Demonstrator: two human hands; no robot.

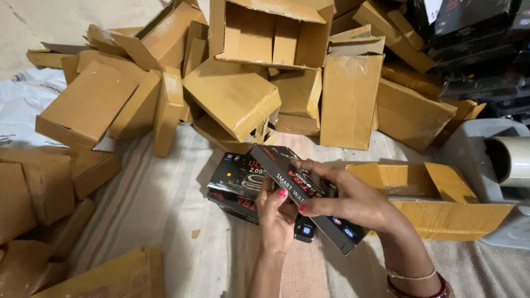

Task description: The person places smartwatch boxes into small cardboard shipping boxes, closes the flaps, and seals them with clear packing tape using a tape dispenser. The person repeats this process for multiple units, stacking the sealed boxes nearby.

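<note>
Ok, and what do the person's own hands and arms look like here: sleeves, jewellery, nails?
Both forearms are bare, with no sleeves in view. The left hand and right hand have nails painted pinkish red. The right wrist carries a thin gold-coloured bangle and a dark red bangle. No rings or gloves show.

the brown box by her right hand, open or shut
Open: the brown box lies beside the right hand with its flaps spread outward, inside not visible.

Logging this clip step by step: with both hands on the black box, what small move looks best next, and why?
Probably carry the black box rightward to the open cardboard carton. The right hand grips it from above, the left hand supports it below, it is lifted clear of a second black box, and the carton lies open beside the hands.
</note>
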